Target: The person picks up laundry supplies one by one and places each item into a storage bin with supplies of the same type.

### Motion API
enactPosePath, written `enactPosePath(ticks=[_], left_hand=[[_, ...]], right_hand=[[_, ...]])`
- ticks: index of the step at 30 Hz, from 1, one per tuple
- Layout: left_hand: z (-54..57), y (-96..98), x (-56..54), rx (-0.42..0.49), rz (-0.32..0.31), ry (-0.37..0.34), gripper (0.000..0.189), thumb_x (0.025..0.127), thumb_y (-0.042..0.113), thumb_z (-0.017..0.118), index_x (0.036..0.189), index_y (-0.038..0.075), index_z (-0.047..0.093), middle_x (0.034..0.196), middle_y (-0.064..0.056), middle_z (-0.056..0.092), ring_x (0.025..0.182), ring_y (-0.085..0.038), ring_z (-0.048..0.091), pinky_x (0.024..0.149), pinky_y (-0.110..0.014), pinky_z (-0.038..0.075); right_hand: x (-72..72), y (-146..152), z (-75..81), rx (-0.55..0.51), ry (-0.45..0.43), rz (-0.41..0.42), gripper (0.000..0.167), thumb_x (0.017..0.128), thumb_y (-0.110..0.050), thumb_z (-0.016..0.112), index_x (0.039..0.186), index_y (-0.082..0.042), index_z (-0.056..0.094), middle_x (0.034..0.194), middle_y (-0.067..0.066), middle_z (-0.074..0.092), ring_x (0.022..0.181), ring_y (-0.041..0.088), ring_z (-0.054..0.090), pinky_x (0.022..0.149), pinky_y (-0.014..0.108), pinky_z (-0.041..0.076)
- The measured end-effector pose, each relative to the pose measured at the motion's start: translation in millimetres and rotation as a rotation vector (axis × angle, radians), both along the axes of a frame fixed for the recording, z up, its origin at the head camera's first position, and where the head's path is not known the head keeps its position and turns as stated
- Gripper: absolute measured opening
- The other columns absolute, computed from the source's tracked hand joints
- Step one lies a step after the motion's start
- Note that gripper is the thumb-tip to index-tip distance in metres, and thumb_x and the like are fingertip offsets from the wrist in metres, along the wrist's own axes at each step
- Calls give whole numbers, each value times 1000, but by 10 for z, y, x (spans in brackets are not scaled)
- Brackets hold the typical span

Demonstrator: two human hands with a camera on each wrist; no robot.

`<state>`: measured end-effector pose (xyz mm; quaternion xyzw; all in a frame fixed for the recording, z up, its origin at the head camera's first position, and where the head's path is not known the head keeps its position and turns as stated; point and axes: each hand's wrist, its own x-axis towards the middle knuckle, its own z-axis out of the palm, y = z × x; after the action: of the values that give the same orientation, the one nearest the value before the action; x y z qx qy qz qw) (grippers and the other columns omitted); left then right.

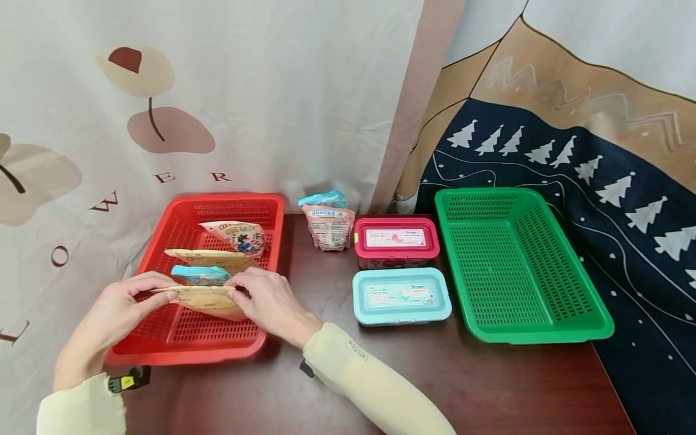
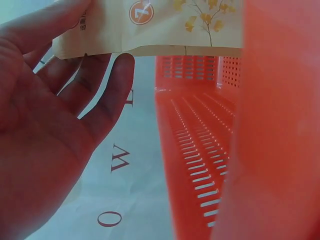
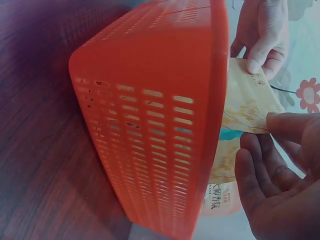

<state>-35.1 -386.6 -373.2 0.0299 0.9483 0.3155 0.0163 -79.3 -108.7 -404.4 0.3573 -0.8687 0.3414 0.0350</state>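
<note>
Both hands grip a flat tan packet (image 1: 209, 302) with a yellow plant print by its opposite upper corners. It stands upright at the near side of the red basket (image 1: 187, 357). My left hand (image 1: 111, 311) pinches one corner between thumb and fingers, and my right hand (image 1: 274, 302) pinches the other. Right behind it a blue-topped packet (image 1: 201, 275) shows, then a second tan packet (image 1: 217, 261) and a pink-and-white bag (image 1: 244, 237). In the left wrist view, the held packet (image 2: 165, 30) overlaps the basket; the right wrist view has the basket's slotted side (image 3: 150, 110).
Right of the red basket, a pink pouch (image 1: 330, 228) stands with a blue pouch (image 1: 326, 199) behind it. A magenta lidded box (image 1: 397, 237) and a light blue lidded box (image 1: 402, 296) follow. A green basket (image 1: 492, 278) sits at the right. Curtains (image 1: 304, 90) hang behind the table.
</note>
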Motion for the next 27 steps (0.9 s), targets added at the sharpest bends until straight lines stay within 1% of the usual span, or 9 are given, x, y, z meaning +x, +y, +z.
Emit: enactPosePath(ticks=[3, 6, 9, 13, 18, 20, 22, 24, 27], left_hand=[[10, 24, -10, -10, 16, -65, 20, 96, 28, 76, 111, 15, 77, 105, 3, 69, 94, 2, 50, 69, -18, 52], [5, 37, -15, -16, 20, -97, 24, 96, 31, 76, 113, 14, 76, 107, -2, 68, 94, 0, 49, 68, -22, 54], [-4, 50, -8, -15, 21, -104, 27, 95, 31, 77, 114, 13, 75, 109, -5, 67, 94, -1, 49, 67, -23, 54], [-2, 55, 18, -5, 22, -84, 29, 93, 31, 80, 116, 15, 74, 111, -1, 65, 96, 0, 49, 69, -18, 52], [49, 56, 72, 20, 7, -13, 35, 88, 26, 85, 119, 15, 73, 115, 8, 59, 101, 2, 47, 76, -9, 45], [78, 75, 88, 45, 16, 23, 37, 89, 22, 84, 122, 13, 71, 117, 10, 57, 102, 2, 48, 78, -7, 43], [117, 111, 108, 80, 40, 67, 37, 90, 18, 82, 125, 11, 69, 119, 10, 56, 102, 1, 51, 79, -5, 42], [162, 163, 120, 116, 55, 126, 37, 92, 12, 79, 127, 9, 67, 120, 10, 56, 101, 0, 53, 81, -3, 42], [217, 282, 124, 166, 49, 240, 36, 91, 0, 76, 126, 4, 67, 122, 9, 58, 104, -2, 55, 85, -3, 43]], right_hand=[[5, 14, -16, 7, -4, -25, 13, 101, -27, 70, 111, -23, 77, 98, -14, 70, 84, -3, 59, 75, 12, 44], [7, 29, -28, 3, -7, -35, 13, 100, -26, 71, 110, -22, 77, 97, -14, 69, 81, -3, 57, 73, 12, 43], [15, 37, -36, 10, -13, -33, 14, 100, -26, 71, 111, -22, 77, 96, -14, 68, 79, -3, 54, 71, 11, 42], [30, 41, -49, 25, -20, -28, 17, 100, -28, 71, 114, -22, 75, 99, -14, 68, 81, -3, 54, 73, 11, 42], [64, 126, -40, 0, -70, -22, 25, 99, -34, 71, 121, -21, 72, 107, -13, 69, 91, -4, 58, 79, 12, 44], [71, 208, -32, -31, -95, -26, 29, 100, -37, 70, 123, -20, 71, 111, -11, 69, 97, -3, 60, 84, 12, 45], [73, 308, -26, -69, -113, -30, 30, 101, -38, 68, 124, -20, 70, 114, -10, 69, 99, -3, 59, 85, 13, 46], [66, 413, -20, -110, -114, -36, 30, 102, -39, 67, 125, -19, 70, 113, -10, 68, 98, -3, 58, 85, 12, 46], [46, 576, -25, -171, -111, -46, 30, 103, -38, 64, 124, -18, 70, 110, -8, 67, 94, -1, 57, 82, 13, 46]])
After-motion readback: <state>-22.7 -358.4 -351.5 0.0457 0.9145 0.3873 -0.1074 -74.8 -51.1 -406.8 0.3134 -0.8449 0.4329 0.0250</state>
